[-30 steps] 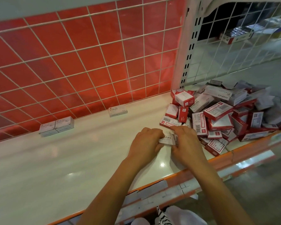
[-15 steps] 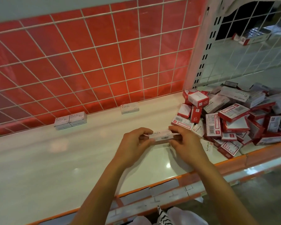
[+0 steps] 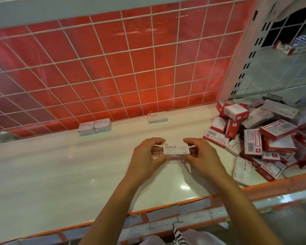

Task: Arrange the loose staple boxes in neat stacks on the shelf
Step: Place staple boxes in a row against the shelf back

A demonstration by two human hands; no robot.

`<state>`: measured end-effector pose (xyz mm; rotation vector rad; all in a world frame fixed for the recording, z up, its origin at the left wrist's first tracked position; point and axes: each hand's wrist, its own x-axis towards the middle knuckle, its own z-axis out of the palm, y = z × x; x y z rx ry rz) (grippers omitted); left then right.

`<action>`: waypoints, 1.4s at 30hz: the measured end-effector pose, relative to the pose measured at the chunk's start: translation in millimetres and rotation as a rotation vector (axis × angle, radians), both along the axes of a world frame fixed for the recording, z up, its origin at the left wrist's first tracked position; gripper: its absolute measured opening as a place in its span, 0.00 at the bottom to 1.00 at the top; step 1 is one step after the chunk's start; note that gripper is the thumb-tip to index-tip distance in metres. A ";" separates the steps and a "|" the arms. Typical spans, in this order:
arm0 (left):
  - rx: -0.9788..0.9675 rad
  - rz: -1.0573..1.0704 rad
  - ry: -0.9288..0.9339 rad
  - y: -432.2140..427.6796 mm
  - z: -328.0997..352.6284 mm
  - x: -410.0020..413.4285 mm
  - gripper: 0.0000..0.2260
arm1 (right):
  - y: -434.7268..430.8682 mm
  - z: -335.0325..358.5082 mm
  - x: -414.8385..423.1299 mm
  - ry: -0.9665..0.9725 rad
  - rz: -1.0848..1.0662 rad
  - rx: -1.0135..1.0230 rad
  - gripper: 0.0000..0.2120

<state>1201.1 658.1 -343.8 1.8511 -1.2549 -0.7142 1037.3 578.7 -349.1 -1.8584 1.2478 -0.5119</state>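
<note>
A white staple box (image 3: pixel 176 149) with the word STAPLES on top hangs just above the white shelf (image 3: pixel 78 174). My left hand (image 3: pixel 148 156) pinches its left end and my right hand (image 3: pixel 200 154) pinches its right end. A loose pile of red and white staple boxes (image 3: pixel 265 137) covers the shelf's right side. Against the back grid sit two white boxes side by side (image 3: pixel 95 126), and a single white box (image 3: pixel 157 117) further right.
A red panel behind a white wire grid (image 3: pixel 113 68) closes the shelf's back. A white perforated upright (image 3: pixel 240 59) stands at the right, with more wire grid beyond it. An orange edge with price label strips (image 3: pixel 166 214) runs along the shelf's front.
Both hands have lifted one white box from beside the pile and turned it so that its printed top faces up. The view has shifted left.
</note>
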 end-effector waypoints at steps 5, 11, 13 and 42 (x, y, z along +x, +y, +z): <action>-0.009 0.033 0.012 4.9 -2.8 5.7 0.17 | 2.0 -1.2 9.7 0.006 0.014 0.022 0.24; -0.041 0.060 0.068 6.7 -5.8 13.2 0.14 | 2.1 -1.1 19.4 0.007 0.033 0.044 0.23; -0.045 0.067 0.084 6.7 -6.6 16.2 0.15 | 2.0 -0.9 22.4 -0.003 0.037 0.046 0.23; -0.078 0.275 0.316 13.4 -9.2 23.5 0.03 | 20.2 0.0 44.5 -0.436 -0.157 0.372 0.14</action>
